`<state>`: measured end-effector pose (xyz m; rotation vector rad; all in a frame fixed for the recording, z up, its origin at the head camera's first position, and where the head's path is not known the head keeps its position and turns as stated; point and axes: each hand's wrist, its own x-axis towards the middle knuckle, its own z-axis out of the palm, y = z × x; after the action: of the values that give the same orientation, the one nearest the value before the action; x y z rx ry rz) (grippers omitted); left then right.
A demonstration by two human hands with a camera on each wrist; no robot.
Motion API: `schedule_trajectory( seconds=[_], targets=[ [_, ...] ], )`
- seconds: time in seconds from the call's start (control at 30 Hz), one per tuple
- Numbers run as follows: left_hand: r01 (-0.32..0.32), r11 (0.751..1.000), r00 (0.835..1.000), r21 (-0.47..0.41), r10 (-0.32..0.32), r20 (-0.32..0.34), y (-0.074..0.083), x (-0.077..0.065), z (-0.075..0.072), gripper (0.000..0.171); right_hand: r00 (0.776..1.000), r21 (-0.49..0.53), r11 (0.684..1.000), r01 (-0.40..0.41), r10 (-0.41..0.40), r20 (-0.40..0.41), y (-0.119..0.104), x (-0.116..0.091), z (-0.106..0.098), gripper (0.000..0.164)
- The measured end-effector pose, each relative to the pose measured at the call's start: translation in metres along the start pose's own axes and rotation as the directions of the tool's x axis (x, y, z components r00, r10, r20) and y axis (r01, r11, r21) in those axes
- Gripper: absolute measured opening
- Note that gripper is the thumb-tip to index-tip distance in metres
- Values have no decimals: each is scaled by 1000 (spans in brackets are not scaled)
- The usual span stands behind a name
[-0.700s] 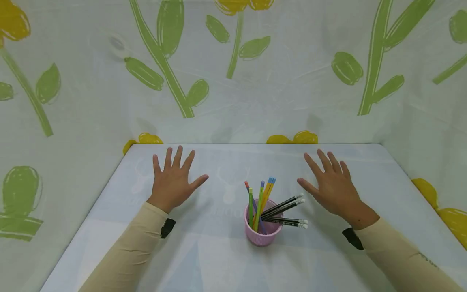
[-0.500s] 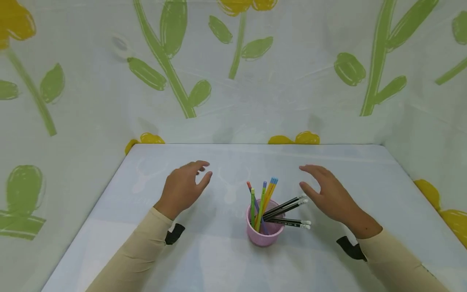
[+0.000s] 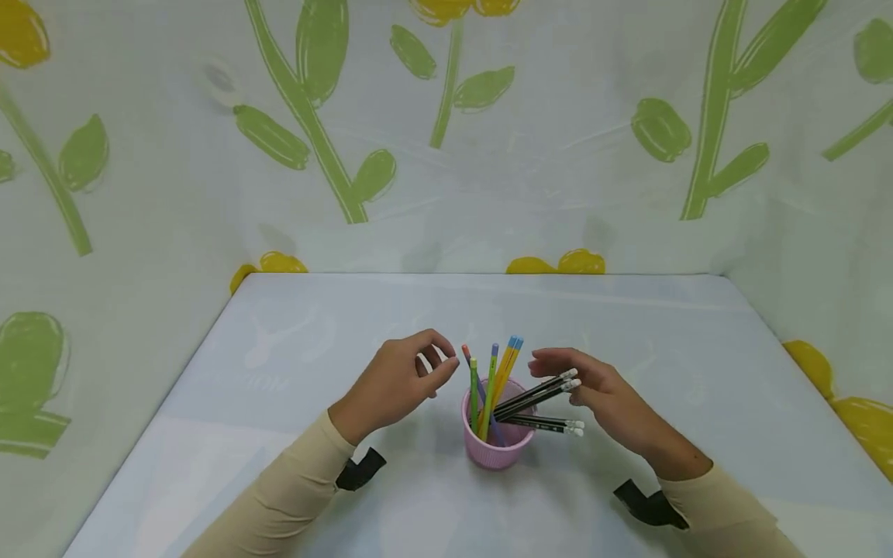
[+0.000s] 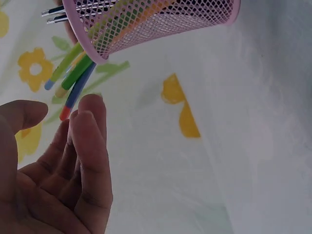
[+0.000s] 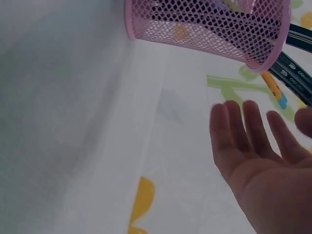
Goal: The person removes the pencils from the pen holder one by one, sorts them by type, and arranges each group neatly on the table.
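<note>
A pink mesh pencil cup (image 3: 494,457) stands on the table, holding several pencils. Black pencils (image 3: 537,397) with white eraser ends lean out over its right rim. Yellow pencils (image 3: 508,368) with blue ends, a green pencil (image 3: 474,395) and a red-ended blue pencil (image 4: 76,92) rise on the left side. My left hand (image 3: 401,378) is just left of the cup, fingers bent and thumb apart from them, near the red pencil end. On the right, my right hand (image 3: 617,407) has its fingers above and beside the black pencils, loosely bent. Neither hand holds anything.
The white table (image 3: 265,434) has a faint pale print, and its back edge meets a hanging cloth (image 3: 544,178) with green stems and yellow flowers. Cloth also runs along the left and right sides. A black strap (image 3: 360,470) hangs at each wrist.
Both hands have moved inward from wide apart to either side of the cup. Their fingers, spread straight before, are now bent. The cup and pencils stay in place.
</note>
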<state>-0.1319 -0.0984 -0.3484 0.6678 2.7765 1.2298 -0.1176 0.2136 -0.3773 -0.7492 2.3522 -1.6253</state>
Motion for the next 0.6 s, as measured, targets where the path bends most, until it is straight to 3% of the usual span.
schedule_trajectory(
  seconds=[0.1, 0.2, 0.27, 0.37, 0.5, 0.6],
  targets=[
    [17, 1000, 999, -1, -17, 43, 2, 0, 5, 13, 993, 31, 998, -46, 42, 107, 4, -2, 2, 70],
    [31, 999, 996, 17, -33, 79, 3, -1, 11, 17, 969, 29, 997, -74, 65, 240, 6, -4, 4, 68],
    [32, 999, 995, 26, -34, 94, 3, -2, 14, 21, 954, 12, 997, -72, 65, 294, 6, -5, 7, 78],
    [29, 999, 994, 12, -31, 108, 3, -1, 20, 26, 958, -13, 998, -58, 59, 280, 6, -6, 14, 93],
    [22, 1000, 994, -3, -22, 110, 2, 1, 24, 25, 980, -2, 999, -42, 41, 196, 9, -2, 26, 96],
    [10, 1000, 994, -3, -10, 107, 1, 3, 25, 22, 983, 11, 999, -39, 36, 178, 11, 2, 32, 92]
  ],
)
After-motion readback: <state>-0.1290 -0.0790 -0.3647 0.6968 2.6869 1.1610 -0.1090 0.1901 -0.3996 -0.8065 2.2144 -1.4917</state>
